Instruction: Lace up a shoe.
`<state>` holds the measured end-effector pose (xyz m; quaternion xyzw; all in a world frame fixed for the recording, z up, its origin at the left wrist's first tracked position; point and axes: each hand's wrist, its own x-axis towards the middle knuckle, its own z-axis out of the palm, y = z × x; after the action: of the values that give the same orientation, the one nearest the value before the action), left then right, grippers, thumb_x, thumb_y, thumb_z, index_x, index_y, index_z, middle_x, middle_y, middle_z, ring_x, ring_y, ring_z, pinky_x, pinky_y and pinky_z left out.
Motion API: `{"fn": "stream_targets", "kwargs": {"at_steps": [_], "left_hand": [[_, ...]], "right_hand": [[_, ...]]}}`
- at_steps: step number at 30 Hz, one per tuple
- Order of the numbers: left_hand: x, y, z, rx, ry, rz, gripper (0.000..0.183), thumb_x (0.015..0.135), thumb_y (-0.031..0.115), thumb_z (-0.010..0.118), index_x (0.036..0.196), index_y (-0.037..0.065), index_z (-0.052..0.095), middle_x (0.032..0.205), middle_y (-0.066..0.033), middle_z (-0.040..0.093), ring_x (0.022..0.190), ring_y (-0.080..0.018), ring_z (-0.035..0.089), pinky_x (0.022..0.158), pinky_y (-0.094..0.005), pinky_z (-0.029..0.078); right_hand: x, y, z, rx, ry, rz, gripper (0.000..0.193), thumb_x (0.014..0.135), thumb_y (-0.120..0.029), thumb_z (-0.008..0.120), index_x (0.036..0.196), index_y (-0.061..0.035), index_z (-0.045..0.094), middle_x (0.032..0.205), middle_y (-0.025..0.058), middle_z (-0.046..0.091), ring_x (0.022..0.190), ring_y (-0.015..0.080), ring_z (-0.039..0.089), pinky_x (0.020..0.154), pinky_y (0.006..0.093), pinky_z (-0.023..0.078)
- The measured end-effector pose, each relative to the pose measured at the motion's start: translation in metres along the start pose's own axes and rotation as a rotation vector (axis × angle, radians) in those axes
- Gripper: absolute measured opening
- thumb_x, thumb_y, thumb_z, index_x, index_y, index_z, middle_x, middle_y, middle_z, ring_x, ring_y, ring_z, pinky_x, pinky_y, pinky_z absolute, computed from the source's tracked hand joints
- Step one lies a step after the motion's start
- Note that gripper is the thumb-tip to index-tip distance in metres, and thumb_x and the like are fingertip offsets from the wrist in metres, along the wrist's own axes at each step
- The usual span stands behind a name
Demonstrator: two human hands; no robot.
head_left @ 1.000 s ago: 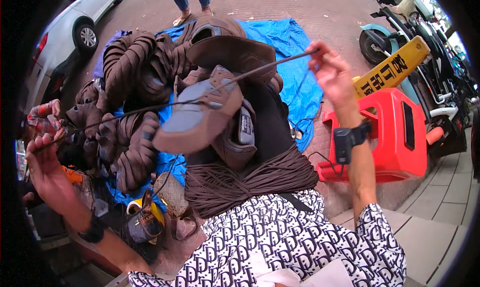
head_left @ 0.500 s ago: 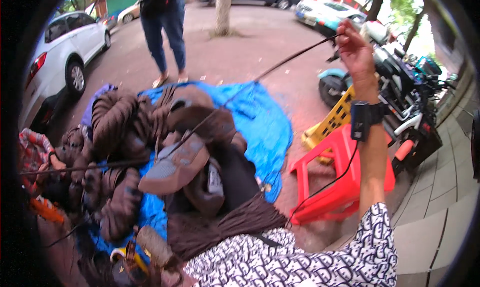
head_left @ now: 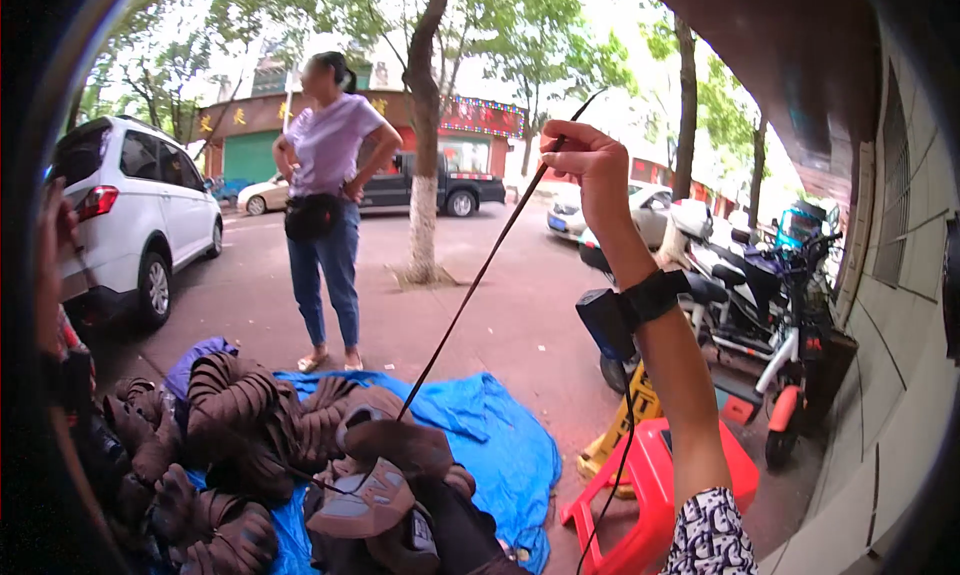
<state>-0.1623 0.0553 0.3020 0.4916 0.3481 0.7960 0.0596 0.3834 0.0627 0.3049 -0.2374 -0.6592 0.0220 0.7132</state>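
Reddish paving (head_left: 480, 350) surrounds a blue tarp (head_left: 515, 455). Raised high, the right hand (head_left: 565, 147) pinches a dark lace (head_left: 468, 297) near its upper end; it slants taut down toward the shoe upper (head_left: 360, 505), low at centre. At the left rim the left hand (head_left: 58, 220) is blurred; I cannot tell its grip.

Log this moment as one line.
right hand: pinches dark lace; left hand: at left picture edge, grip unclear; dark lace: slants down toward brown-grey shoe upper; blue tarp: under shoe pile
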Motion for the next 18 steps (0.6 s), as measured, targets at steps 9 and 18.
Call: {"fn": "stream_targets", "kwargs": {"at_steps": [9,18], "left_hand": [[0.092,-0.043,0.027,-0.424,-0.525,0.198,0.010,0.084,0.015,0.050,0.084,0.006,0.055,0.059,-0.0003,0.048,0.045,-0.0092,0.047,0.038,-0.0222,0.038],[0.051,0.051,0.063,-0.155,-0.004,0.318,0.017,0.084,0.016,0.051,0.086,0.001,0.059,0.061,-0.0052,0.056,0.044,-0.0115,0.053,0.041,-0.0239,0.044]], "right_hand": [[0.063,-0.042,0.063,-0.272,-0.078,-0.354,0.034,0.062,0.003,0.064,0.096,0.0020,0.063,0.081,0.0075,0.063,0.066,0.0103,0.058,0.054,0.0217,0.047],[0.069,-0.062,0.119,-0.106,-0.180,-0.257,0.030,0.066,-0.002,0.065,0.096,-0.0012,0.065,0.082,0.0034,0.064,0.067,0.0087,0.058,0.056,0.0214,0.047]]}}
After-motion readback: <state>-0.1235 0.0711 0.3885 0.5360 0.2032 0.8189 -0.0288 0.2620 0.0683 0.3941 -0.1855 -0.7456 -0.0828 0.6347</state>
